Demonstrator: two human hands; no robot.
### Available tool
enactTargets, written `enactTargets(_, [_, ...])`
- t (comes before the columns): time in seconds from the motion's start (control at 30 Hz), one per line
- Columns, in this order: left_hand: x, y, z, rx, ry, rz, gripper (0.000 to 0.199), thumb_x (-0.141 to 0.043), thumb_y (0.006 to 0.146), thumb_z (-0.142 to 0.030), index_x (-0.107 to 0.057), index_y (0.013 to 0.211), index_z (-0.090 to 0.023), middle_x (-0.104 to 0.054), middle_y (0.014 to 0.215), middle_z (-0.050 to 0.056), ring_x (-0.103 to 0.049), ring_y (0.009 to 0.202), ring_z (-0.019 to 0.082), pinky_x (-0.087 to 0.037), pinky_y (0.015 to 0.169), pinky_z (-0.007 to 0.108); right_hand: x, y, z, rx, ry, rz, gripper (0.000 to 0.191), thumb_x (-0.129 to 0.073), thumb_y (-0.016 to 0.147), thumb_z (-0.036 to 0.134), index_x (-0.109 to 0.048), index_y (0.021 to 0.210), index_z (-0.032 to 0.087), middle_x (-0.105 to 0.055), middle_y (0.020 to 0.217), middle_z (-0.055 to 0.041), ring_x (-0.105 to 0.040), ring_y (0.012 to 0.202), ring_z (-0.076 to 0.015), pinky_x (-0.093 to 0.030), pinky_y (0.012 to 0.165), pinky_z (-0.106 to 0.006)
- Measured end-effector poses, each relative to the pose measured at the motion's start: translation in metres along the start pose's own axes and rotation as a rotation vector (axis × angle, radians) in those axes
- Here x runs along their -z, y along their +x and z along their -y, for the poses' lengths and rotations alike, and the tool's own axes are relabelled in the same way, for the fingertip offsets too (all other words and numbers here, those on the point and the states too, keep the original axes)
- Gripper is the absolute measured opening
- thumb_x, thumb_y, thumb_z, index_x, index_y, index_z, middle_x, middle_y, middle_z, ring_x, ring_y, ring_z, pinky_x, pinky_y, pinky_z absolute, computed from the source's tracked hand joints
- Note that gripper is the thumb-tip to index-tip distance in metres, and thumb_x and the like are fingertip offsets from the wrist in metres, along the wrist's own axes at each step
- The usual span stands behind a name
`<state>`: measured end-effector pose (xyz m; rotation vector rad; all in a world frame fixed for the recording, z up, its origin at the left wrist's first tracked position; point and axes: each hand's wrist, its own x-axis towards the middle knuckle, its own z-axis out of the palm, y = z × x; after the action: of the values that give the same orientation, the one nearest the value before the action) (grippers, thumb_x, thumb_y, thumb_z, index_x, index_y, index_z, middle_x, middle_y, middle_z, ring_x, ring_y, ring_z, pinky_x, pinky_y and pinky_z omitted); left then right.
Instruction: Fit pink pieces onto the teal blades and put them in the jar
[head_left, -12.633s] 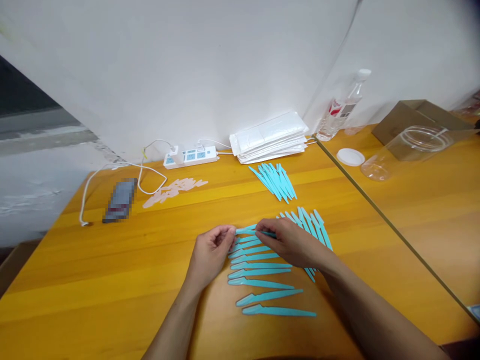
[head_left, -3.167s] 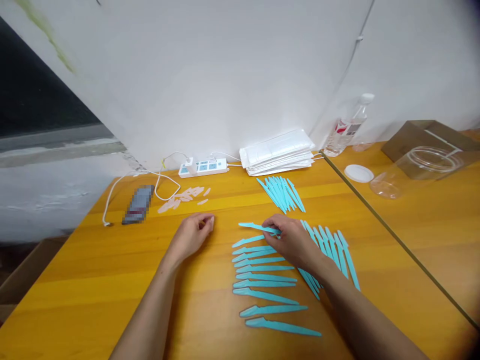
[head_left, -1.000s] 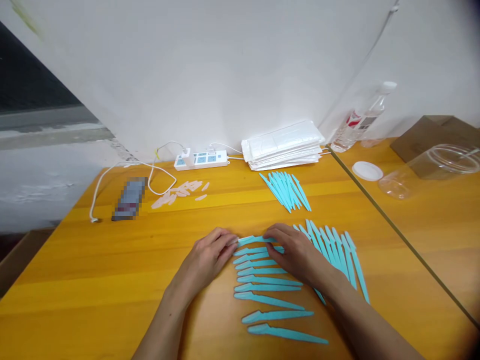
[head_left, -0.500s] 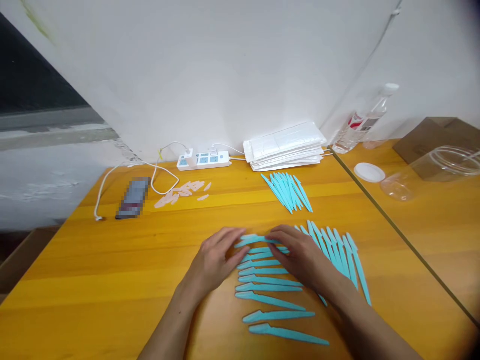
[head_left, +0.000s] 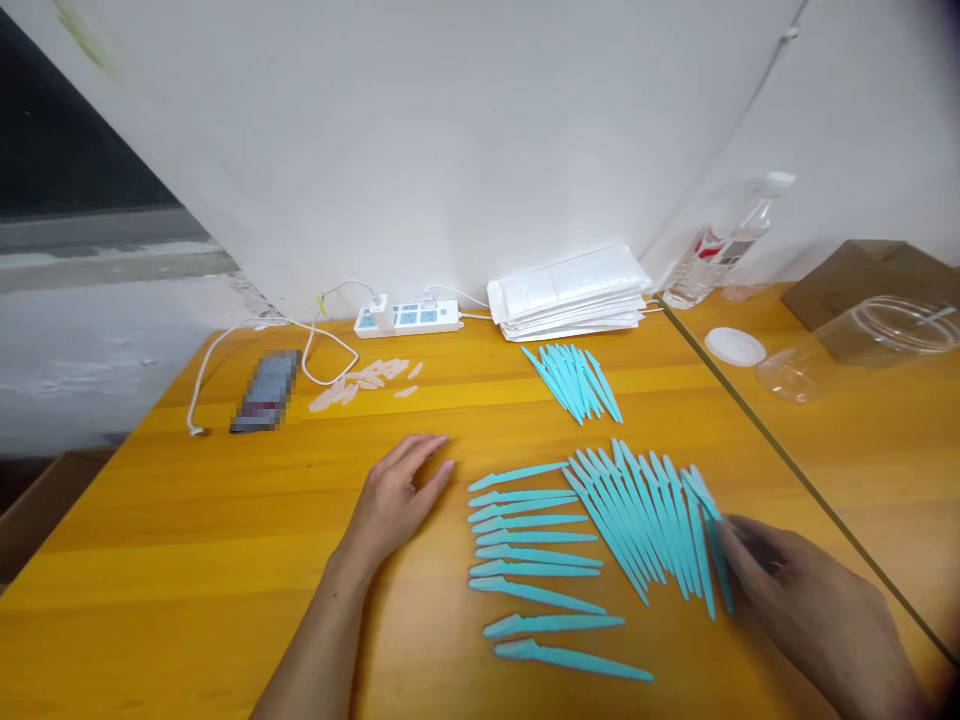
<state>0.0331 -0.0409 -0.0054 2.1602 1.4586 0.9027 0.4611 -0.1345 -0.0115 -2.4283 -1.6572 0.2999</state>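
Note:
My left hand [head_left: 391,498] rests over the table left of a column of turquoise eyebrow razors [head_left: 536,560], fingers apart and holding nothing. These razors lie roughly level, one below another, spaced apart. To their right, more turquoise razors [head_left: 637,515] fan out side by side, slanting and partly overlapping. At the right end of that fan, my right hand [head_left: 806,590] pinches a turquoise eyebrow razor [head_left: 703,493] between thumb and fingers; its lower part is hidden by the hand. Farther back lies a loose heap of similar razors [head_left: 571,383].
Small pale pink slips [head_left: 367,378] lie near a phone [head_left: 266,390] and a white cable [head_left: 217,355]. A power strip [head_left: 409,318] and stacked white packets [head_left: 570,290] line the wall. Rightward stand a bottle [head_left: 724,245], white lid [head_left: 735,346], clear jar [head_left: 847,345] and cardboard box [head_left: 862,275].
My hands have come apart. The razor they were at now lies atop the column. My left hand has drawn back left, and my right hand has moved right and gripped a razor at the fan's end.

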Motion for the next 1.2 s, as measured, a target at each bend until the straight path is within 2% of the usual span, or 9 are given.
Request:
enactTargets(0.13, [0.004, -0.001, 0.002, 0.017, 0.017, 0.014, 0.028, -0.058, 0.096, -0.034, -0.066, 0.12, -0.024, -0.069, 0.115, 0.008, -0.066, 0.105, 0.02, -0.052, 0.091, 0.033, 0.009, 0.005, 0.004, -0.053, -0.05, 0.19, 0.051, -0.045, 0.084, 0.067, -0.076, 0.099, 0.03, -0.079, 0.087, -0.0053, -0.073, 0.087, -0.0374, -0.053, 0.067, -0.043])
enactTargets(0.27, [0.014, 0.009, 0.017, 0.101, 0.098, -0.011, 0.03, -0.055, 0.095, -0.039, -0.068, 0.117, -0.023, -0.069, 0.114, 0.008, -0.066, 0.103, 0.021, -0.052, 0.091, 0.034, 0.023, 0.029, 0.017, 0.051, -0.085, 0.144, 0.05, -0.047, 0.085, 0.067, -0.075, 0.095, 0.028, -0.078, 0.081, -0.0058, -0.074, 0.076, -0.0347, -0.05, 0.062, -0.042])
enactTargets(0.43, [0.02, 0.044, 0.045, 0.235, 0.433, -0.091, 0.035, -0.048, 0.096, -0.031, -0.067, 0.124, -0.021, -0.063, 0.125, 0.012, -0.063, 0.108, 0.027, -0.049, 0.092, 0.039, 0.031, 0.081, 0.093, 0.272, -0.068, -0.073, 0.046, -0.049, 0.091, 0.057, -0.075, 0.103, 0.021, -0.078, 0.09, -0.01, -0.072, 0.084, -0.0312, -0.049, 0.069, -0.038])
enactTargets(0.57, [0.018, 0.071, 0.051, 0.262, 0.543, -0.011, 0.032, -0.048, 0.095, -0.031, -0.073, 0.111, -0.022, -0.063, 0.12, 0.013, -0.061, 0.108, 0.028, -0.047, 0.092, 0.039, 0.017, 0.12, 0.162, 0.337, -0.028, -0.007, 0.047, -0.052, 0.092, 0.05, -0.074, 0.113, 0.014, -0.076, 0.105, -0.0152, -0.07, 0.1, -0.0309, -0.05, 0.082, -0.038])
enactTargets(0.7, [0.019, 0.076, 0.045, 0.245, 0.491, 0.055, 0.029, -0.05, 0.094, -0.033, -0.075, 0.09, -0.019, -0.07, 0.1, 0.013, -0.065, 0.093, 0.027, -0.048, 0.084, 0.037, -0.003, 0.137, 0.191, 0.279, -0.044, 0.076, 0.042, -0.06, 0.088, 0.045, -0.074, 0.114, 0.014, -0.074, 0.111, -0.0194, -0.068, 0.104, -0.0319, -0.051, 0.084, -0.038])
enactTargets(0.87, [0.02, 0.058, 0.033, 0.207, 0.316, 0.13, 0.033, -0.053, 0.092, -0.036, -0.071, 0.113, -0.018, -0.074, 0.087, 0.007, -0.067, 0.076, 0.02, -0.05, 0.074, 0.029, -0.017, 0.142, 0.189, 0.256, -0.006, 0.098, 0.033, -0.058, 0.089, 0.033, -0.076, 0.11, 0.014, -0.074, 0.108, -0.0207, -0.068, 0.105, -0.033, -0.05, 0.087, -0.04])
enactTargets(1.03, [0.012, 0.03, 0.008, 0.352, -0.251, 0.084, 0.039, -0.061, 0.089, -0.046, -0.074, 0.11, -0.016, -0.076, 0.097, 0.009, -0.068, 0.081, 0.019, -0.054, 0.072, 0.029, -0.008, 0.139, 0.182, 0.247, 0.057, 0.06, 0.035, -0.054, 0.089, 0.029, -0.075, 0.111, 0.013, -0.075, 0.108, -0.0185, -0.068, 0.104, -0.0313, -0.049, 0.086, -0.038])
enactTargets(1.1, [0.006, 0.021, -0.001, 0.436, -0.474, 0.051, 0.043, -0.065, 0.086, -0.05, -0.075, 0.112, -0.017, -0.074, 0.106, 0.01, -0.069, 0.087, 0.019, -0.056, 0.073, 0.03, -0.001, 0.129, 0.18, 0.258, 0.125, 0.039, 0.034, -0.053, 0.09, 0.031, -0.075, 0.11, 0.016, -0.076, 0.103, -0.0137, -0.069, 0.097, -0.0266, -0.049, 0.081, -0.033])
enactTargets(1.2, [-0.005, 0.012, -0.01, 0.547, -0.743, -0.083, 0.046, -0.073, 0.081, -0.049, -0.073, 0.114, -0.017, -0.075, 0.103, 0.009, -0.068, 0.082, 0.016, -0.057, 0.074, 0.029, 0.007, 0.099, 0.179, 0.34, 0.393, 0.095, 0.03, -0.054, 0.089, 0.037, -0.074, 0.101, 0.018, -0.071, 0.075, -0.0043, -0.064, 0.068, -0.0176, -0.045, 0.062, -0.027])
